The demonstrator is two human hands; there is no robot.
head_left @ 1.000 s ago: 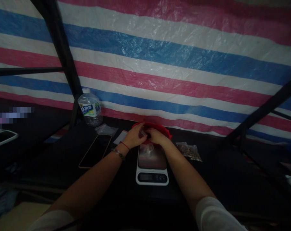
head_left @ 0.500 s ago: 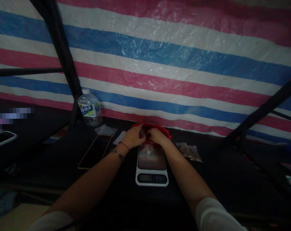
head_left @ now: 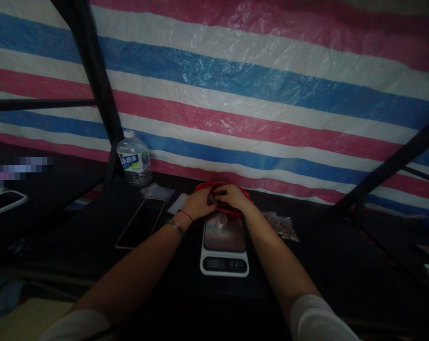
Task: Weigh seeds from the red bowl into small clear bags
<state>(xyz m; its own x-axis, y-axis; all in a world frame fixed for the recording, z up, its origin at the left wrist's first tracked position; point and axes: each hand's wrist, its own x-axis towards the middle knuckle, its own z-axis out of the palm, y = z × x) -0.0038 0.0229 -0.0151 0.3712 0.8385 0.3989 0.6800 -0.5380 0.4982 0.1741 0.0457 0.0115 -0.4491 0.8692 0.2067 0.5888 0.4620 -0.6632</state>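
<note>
A red plastic bag (head_left: 214, 183) lies open behind a white digital scale (head_left: 224, 266), and both hands reach into its mouth. My left hand (head_left: 199, 202) is closed on what looks like a small clear plastic bag (head_left: 211, 197), held over the red bag's left side. My right hand (head_left: 232, 195) has its fingers bent together over the dark contents of the red bag; what they pinch is too small to make out. On the scale's metal plate sits a small clear cup (head_left: 220, 220), in front of both hands.
Left of the scale lie a phone (head_left: 141, 222), a white piece of paper or card (head_left: 177, 203) and clear zip bags (head_left: 156, 191). A large plastic bottle (head_left: 133, 158) stands behind them. Filled zip bags (head_left: 285, 228) lie to the right. Black frame bars and striped sheeting (head_left: 236, 113) enclose the back.
My right hand has lifted slightly and its fingers have shifted over the red bag's contents. My left hand stays nearly in place. The view has shifted a little.
</note>
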